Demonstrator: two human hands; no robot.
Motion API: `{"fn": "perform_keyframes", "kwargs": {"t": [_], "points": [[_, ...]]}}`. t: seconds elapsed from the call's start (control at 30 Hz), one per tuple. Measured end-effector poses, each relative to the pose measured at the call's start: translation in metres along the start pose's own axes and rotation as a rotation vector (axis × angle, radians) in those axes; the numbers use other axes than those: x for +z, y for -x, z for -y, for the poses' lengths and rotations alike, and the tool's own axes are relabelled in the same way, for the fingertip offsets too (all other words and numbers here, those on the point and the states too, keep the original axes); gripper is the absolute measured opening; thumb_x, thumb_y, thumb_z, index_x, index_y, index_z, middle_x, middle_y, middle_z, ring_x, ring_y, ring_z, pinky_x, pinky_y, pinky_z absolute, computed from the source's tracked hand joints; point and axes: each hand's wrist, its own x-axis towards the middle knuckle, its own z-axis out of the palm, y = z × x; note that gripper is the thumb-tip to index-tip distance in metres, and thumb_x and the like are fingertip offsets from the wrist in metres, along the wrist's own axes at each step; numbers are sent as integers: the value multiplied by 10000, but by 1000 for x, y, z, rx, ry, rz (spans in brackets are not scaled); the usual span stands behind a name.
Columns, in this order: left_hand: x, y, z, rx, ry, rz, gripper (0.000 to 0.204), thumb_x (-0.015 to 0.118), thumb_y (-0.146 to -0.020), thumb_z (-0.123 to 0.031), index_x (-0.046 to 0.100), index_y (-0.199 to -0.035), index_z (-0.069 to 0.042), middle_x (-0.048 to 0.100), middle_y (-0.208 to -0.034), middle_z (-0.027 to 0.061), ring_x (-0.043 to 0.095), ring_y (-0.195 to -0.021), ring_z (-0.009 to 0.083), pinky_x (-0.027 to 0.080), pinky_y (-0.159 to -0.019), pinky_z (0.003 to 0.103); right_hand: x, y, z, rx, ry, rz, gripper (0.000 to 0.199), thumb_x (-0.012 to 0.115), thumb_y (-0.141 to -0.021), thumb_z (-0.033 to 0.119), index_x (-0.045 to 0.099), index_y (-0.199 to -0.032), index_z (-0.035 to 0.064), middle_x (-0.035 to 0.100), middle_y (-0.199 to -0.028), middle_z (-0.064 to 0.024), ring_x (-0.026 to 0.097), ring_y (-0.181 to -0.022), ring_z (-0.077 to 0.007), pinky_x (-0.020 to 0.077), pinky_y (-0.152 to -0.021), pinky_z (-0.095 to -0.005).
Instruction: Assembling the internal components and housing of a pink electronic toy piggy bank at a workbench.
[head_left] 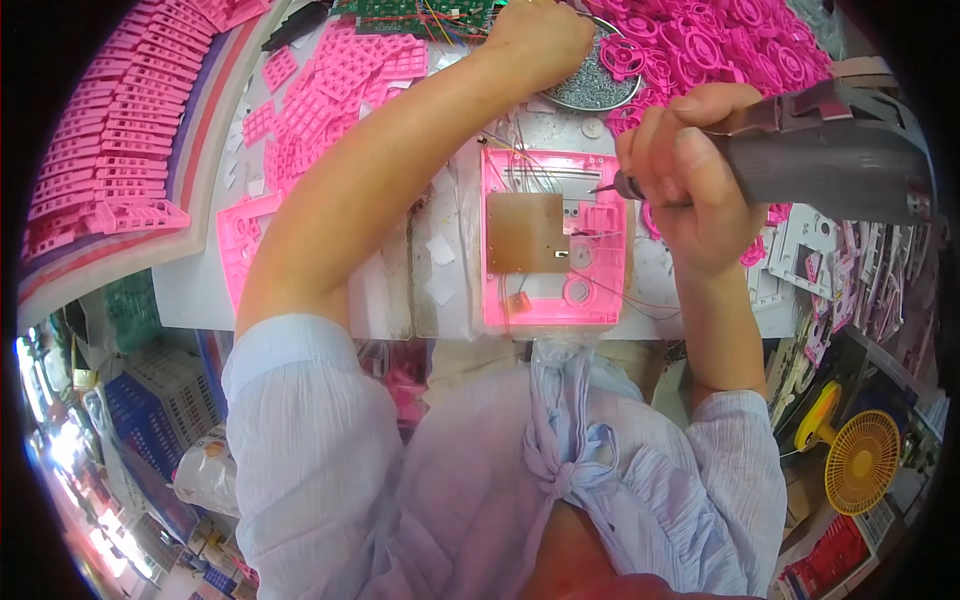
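My right hand (pixel 700 165) is wrapped round a dark grey electric screwdriver (pixel 840 155), held nearly level. Its thin bit points left, over the upper right part of a pink plastic housing (pixel 552 309). Inside the housing lies a brown square circuit board (pixel 525 228), with thin wires running out above and below it. My left arm reaches across to the far side, where my left hand (pixel 540 45) is at the left edge of a round metal dish of small screws (pixel 600 85). The fingers of that hand are mostly hidden.
Pink grid-like keypads (pixel 345 80) are heaped left of the housing; pink ring-shaped parts (pixel 710 45) are piled at the far right. Stacked pink frames (pixel 125 150) stand far left. A green circuit board (pixel 410 15) lies at the back. A yellow fan (pixel 860 462) is lower right.
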Motion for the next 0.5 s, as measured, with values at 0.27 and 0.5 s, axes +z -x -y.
{"fn": "perform_keyframes", "kwargs": {"t": [0.27, 0.5], "points": [[-32, 21, 2, -75, 350, -110, 305, 586, -917, -297, 736, -891, -33, 716, -874, 218, 704, -850, 391, 555, -776, 516, 26, 10, -5, 142, 101, -37, 176, 553, -971, 76, 501, -1137, 48, 432, -625, -15, 385, -515, -112, 359, -511, -306], [-85, 158, -19, -91, 676, -110, 173, 637, -932, -200, 623, -907, -29, 624, -831, 150, 623, -771, 342, 487, -676, 425, 28, 17, -18, 172, 97, 22, 160, 577, -974, 71, 491, -1107, 52, 457, -638, -28, 413, -524, -115, 378, -519, -309]]}}
